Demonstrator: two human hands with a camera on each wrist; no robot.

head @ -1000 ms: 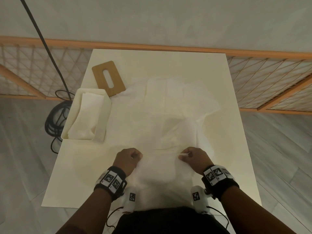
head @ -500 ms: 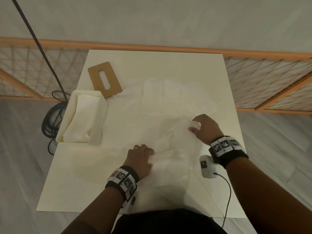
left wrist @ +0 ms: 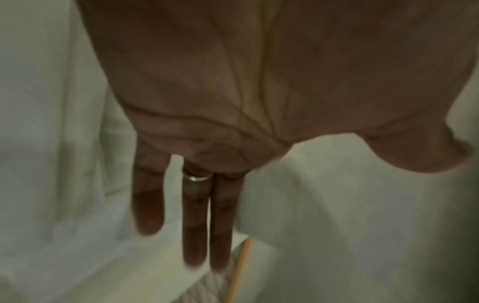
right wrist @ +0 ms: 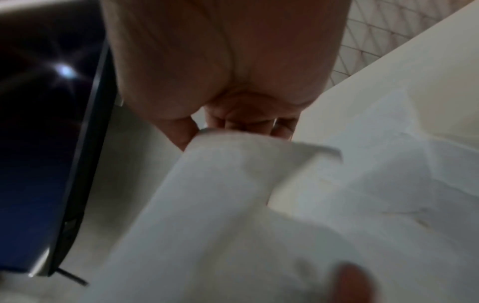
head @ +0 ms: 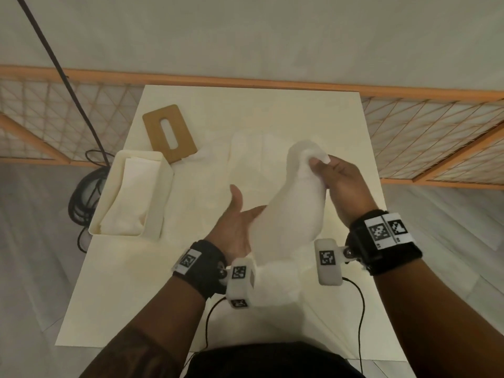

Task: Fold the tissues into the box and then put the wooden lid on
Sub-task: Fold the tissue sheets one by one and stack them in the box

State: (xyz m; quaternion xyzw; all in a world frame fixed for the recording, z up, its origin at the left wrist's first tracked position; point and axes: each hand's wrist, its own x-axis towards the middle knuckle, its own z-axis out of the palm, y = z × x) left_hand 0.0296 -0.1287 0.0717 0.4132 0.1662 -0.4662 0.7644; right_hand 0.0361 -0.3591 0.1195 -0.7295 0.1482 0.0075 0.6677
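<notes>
A white tissue (head: 293,211) hangs lifted above the middle of the table (head: 114,304), its top corner pinched by the curled fingers of the right hand (head: 339,184). The left hand (head: 236,225) lies flat-fingered and palm-up against its lower left side, seemingly under the fold, though blur hides the contact. Left of them the box (head: 161,205) holds folded tissues, the wooden lid (head: 169,133) flat just behind it.

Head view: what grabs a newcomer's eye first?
The white tissue lifted over the middle of the table, its top corner pinched by the right hand while the left hand lies flat and open against its side. Next, the brown wooden lid with its slot, lying at the far left just behind the open box, which already holds folded tissues.
</notes>
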